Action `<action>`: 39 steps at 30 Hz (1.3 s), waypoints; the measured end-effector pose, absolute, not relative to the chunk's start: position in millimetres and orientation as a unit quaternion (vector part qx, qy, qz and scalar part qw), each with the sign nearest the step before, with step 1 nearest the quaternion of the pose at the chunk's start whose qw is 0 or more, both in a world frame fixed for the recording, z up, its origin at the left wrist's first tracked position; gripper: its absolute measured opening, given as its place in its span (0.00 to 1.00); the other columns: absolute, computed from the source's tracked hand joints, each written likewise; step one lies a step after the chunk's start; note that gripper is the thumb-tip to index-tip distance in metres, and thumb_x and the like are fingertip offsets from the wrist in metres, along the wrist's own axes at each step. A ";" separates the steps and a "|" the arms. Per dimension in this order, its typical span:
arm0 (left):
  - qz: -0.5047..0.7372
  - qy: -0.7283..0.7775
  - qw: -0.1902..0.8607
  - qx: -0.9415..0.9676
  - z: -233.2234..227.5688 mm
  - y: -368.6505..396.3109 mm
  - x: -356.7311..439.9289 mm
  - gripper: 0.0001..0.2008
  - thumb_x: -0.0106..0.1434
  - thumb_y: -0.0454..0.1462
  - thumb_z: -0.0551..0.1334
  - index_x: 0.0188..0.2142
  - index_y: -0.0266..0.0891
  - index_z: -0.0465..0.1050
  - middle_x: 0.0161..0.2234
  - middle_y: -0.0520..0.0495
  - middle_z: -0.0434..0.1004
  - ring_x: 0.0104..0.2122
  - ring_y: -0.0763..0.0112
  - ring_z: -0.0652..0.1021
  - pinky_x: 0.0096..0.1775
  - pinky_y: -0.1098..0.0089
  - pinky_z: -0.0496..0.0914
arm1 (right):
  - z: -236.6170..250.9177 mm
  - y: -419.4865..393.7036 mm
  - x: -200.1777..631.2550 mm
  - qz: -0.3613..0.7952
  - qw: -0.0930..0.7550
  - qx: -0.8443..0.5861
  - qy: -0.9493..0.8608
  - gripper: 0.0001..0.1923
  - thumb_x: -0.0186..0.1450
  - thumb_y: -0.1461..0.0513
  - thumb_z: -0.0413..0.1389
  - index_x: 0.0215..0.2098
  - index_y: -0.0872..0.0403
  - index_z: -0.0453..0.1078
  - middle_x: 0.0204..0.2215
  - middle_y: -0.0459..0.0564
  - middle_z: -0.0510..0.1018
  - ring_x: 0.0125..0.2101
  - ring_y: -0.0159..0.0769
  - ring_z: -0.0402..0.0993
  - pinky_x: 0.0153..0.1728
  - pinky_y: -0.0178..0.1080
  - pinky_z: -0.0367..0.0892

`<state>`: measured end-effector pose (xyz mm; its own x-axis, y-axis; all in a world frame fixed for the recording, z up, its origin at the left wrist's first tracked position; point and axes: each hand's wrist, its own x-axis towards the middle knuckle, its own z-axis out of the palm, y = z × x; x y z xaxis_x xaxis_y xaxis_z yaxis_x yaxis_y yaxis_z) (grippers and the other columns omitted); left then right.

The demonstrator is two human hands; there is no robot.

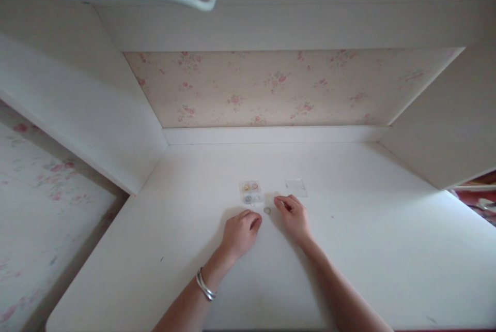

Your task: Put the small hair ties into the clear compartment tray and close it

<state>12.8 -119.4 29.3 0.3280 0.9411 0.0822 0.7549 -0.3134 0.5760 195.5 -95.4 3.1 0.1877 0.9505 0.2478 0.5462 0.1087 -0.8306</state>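
Rings are the matter on this white desk, and the small clear box of them serves as the landmark. That box sits open, holding tiny rings in yellowish and bluish tones; too small to count. Just right of the box, the right hand has thumb and forefinger pressed together at the tips, seemingly pinching something very small, though what it is cannot be made out. Just in front of the box and slightly right lies 1 loose ring, flat on the desk, between the 2 hands and touching neither. In front of the box, the left hand rests knuckles-up with fingers curled loosely under; nothing shows in its grip. A silver bracelet circles that wrist. Well right of the box lies a clear flat lid. Judging by how small these pieces are, fingertip pinches kept low over the desk, with the left hand steadying close by, would suit handling them best.
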 end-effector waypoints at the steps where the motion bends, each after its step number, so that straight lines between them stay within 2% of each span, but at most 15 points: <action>1: 0.198 0.545 0.218 0.785 30.1 -120.7 15.1 0.12 0.65 0.39 0.52 0.37 0.44 0.74 0.36 0.50 0.78 0.36 0.70 0.76 0.38 0.73 0.66 | 2.7 -95.8 196.0 0.231 0.451 -0.627 -0.591 0.19 0.63 0.50 0.50 0.34 0.53 0.76 0.23 0.46 0.68 0.24 0.32 0.62 0.27 0.35 0.59; 9: 0.147 0.550 0.177 0.803 32.6 -112.5 35.5 0.13 0.66 0.40 0.52 0.46 0.46 0.71 0.42 0.49 0.76 0.40 0.68 0.76 0.40 0.71 0.68 | 2.5 -92.1 197.4 0.241 0.454 -0.609 -0.604 0.19 0.63 0.50 0.50 0.33 0.54 0.76 0.23 0.46 0.68 0.24 0.31 0.63 0.27 0.35 0.59; 15: 0.116 0.534 0.165 0.821 32.2 -106.0 45.2 0.14 0.67 0.39 0.49 0.38 0.44 0.74 0.36 0.47 0.76 0.37 0.67 0.76 0.39 0.70 0.68 | 1.0 -93.6 198.1 0.247 0.455 -0.601 -0.609 0.17 0.63 0.52 0.50 0.33 0.54 0.75 0.24 0.46 0.69 0.24 0.31 0.63 0.27 0.34 0.59; 33: 0.081 0.512 0.164 0.839 35.6 -111.3 46.3 0.12 0.67 0.37 0.48 0.40 0.42 0.70 0.38 0.46 0.74 0.37 0.65 0.77 0.36 0.69 0.68 | 2.7 -96.1 197.4 0.252 0.433 -0.580 -0.642 0.13 0.63 0.57 0.50 0.33 0.52 0.75 0.27 0.47 0.72 0.26 0.31 0.67 0.29 0.34 0.62; 39: 0.158 0.533 0.208 0.805 35.5 -109.1 45.6 0.09 0.65 0.35 0.52 0.38 0.41 0.71 0.37 0.47 0.75 0.37 0.68 0.76 0.39 0.70 0.68 | 1.9 -96.0 198.7 0.255 0.440 -0.578 -0.638 0.13 0.63 0.56 0.50 0.33 0.52 0.75 0.27 0.48 0.73 0.25 0.31 0.67 0.28 0.34 0.62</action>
<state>45.6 -109.1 35.5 0.3826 0.9233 0.0324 0.7921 -0.3459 0.5029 198.7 -96.0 1.9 0.0561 0.9619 0.2674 0.5134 0.2019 -0.8340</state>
